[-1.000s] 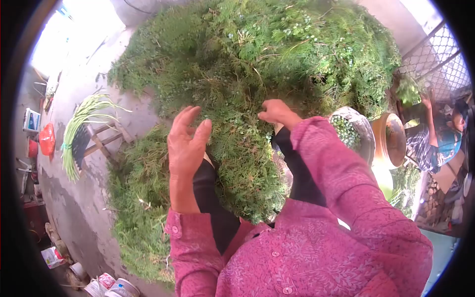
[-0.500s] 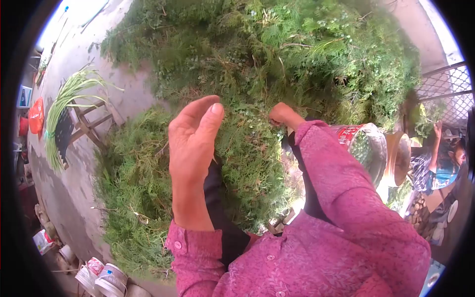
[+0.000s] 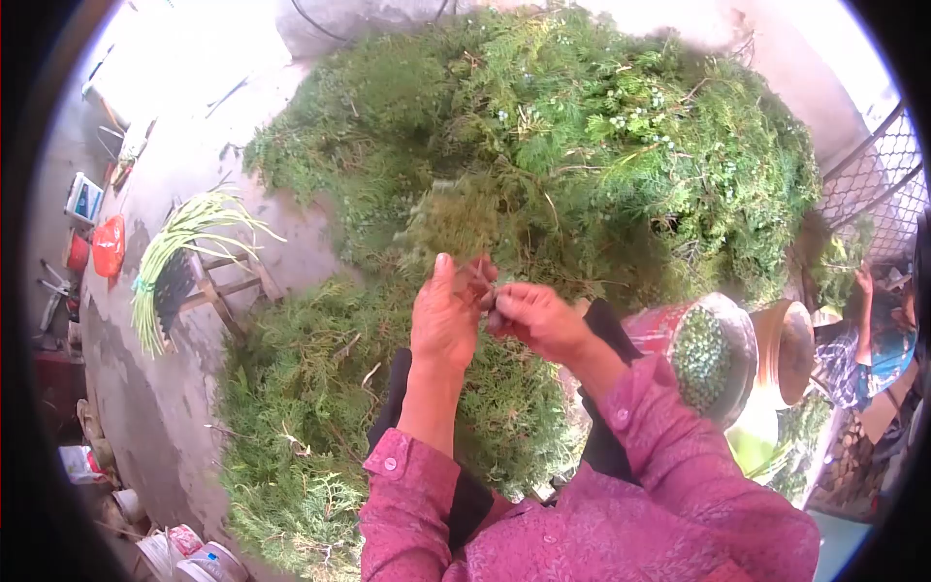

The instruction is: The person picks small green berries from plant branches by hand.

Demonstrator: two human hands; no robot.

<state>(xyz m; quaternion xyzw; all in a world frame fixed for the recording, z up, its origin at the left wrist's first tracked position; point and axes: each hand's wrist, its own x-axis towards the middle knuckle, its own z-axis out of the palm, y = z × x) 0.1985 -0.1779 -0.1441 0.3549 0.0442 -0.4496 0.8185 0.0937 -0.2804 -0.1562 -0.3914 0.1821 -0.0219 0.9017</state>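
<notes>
My left hand [image 3: 444, 320] and my right hand [image 3: 541, 322] meet over the heap of green, cypress-like branches [image 3: 388, 126]. A motion-blurred evergreen sprig [image 3: 454, 218] rises just beyond the left thumb. Its stem end lies between my hands, where the right thumb and fingers pinch it. The left fingers curl around the stem beside them, partly hidden by the thumb. More cut evergreen [image 3: 291, 388] lies below and to the left, around my legs. Close to my right forearm stands a red and white bucket [image 3: 650, 328] with small green cones or berries [image 3: 700, 354] in it.
A brown bucket [image 3: 793, 349] stands beyond the red one. At the far right another person [image 3: 858, 349] holds a branch. Left, long green stalks [image 3: 189, 238] lie over a wooden stool [image 3: 228, 291]. White buckets [image 3: 208, 563] stand at lower left; mesh fencing [image 3: 878, 184] is at right.
My right hand has risen from the branches and come left to meet my left hand, which moved right. A sprig now shows between them. The camera view has shifted.
</notes>
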